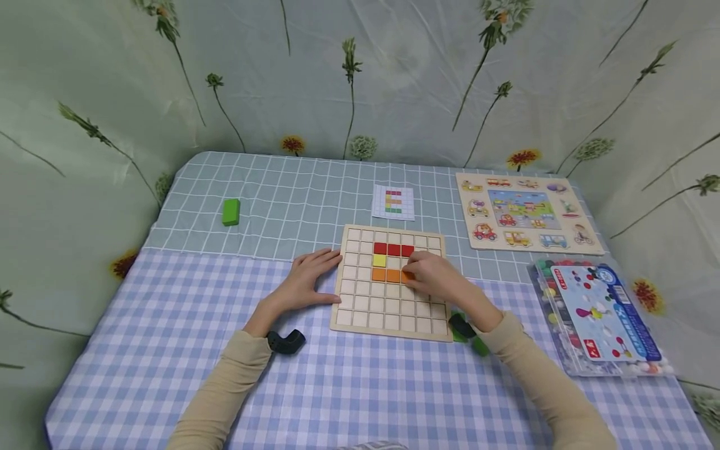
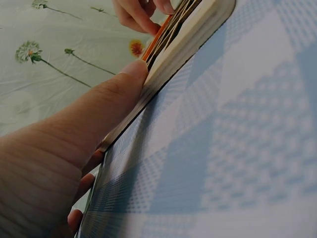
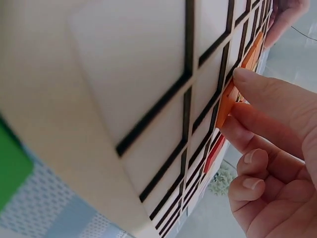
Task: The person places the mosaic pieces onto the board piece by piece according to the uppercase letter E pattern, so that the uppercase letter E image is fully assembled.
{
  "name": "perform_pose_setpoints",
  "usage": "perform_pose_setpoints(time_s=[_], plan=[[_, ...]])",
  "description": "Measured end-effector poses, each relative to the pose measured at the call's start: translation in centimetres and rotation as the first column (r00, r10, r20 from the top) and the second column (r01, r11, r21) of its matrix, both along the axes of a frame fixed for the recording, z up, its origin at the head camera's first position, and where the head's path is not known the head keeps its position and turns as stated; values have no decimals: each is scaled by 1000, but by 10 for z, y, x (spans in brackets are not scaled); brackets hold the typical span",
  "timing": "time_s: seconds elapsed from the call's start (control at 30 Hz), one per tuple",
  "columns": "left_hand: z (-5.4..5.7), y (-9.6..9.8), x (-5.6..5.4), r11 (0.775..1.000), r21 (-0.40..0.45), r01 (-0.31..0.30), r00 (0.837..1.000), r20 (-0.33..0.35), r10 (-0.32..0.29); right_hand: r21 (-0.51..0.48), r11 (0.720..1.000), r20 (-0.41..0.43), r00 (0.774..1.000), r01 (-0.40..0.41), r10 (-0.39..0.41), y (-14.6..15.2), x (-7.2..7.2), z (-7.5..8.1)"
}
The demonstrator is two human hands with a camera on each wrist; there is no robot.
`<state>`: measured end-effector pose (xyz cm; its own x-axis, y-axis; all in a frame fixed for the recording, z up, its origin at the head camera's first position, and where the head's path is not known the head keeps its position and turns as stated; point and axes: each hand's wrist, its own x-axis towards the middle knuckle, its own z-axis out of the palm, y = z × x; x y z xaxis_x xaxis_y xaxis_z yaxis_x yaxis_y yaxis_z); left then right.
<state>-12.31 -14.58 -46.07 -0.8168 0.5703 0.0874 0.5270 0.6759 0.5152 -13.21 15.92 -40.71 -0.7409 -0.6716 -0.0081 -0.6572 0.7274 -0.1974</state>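
A wooden grid board [image 1: 360, 322] lies on the checked cloth. Three red tiles [image 1: 395, 250] form its upper row, with one yellow tile [image 1: 379, 260] below the leftmost. Under the yellow one come two orange tiles [image 1: 385, 275]. My right hand [image 1: 434, 275] pinches another orange tile [image 3: 227, 105] between thumb and forefinger, at the right end of that orange row; whether it is fully seated in its cell cannot be seen. My left hand [image 1: 306, 281] rests against the board's left edge, fingers extended and thumb [image 2: 116, 91] touching the rim.
A pattern card [image 1: 393, 202] lies behind the board. A green block [image 1: 230, 212] stands at the far left. Green pieces [image 1: 480, 346] lie partly hidden beneath my right wrist. On the right are a picture puzzle [image 1: 537, 242] and a clear box [image 1: 604, 312] of coloured parts.
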Motion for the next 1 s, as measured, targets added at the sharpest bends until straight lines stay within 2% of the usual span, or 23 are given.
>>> perform_pose_setpoints(time_s=[0.17,0.4,0.53,1.0], plan=[[0,0,0,1000,-1,3,1000,3,-3,2,1000,14,1000,19,-19,5,3,0],[0,-1,0,1000,-1,0,1000,-1,0,-84,995,5,999,50,-49,23,13,2],[1,0,0,1000,1,1,1000,-1,-1,-96,993,-12,997,73,-74,37,20,2],[1,0,0,1000,-8,-5,1000,16,5,-45,975,-25,975,218,-219,87,58,3]])
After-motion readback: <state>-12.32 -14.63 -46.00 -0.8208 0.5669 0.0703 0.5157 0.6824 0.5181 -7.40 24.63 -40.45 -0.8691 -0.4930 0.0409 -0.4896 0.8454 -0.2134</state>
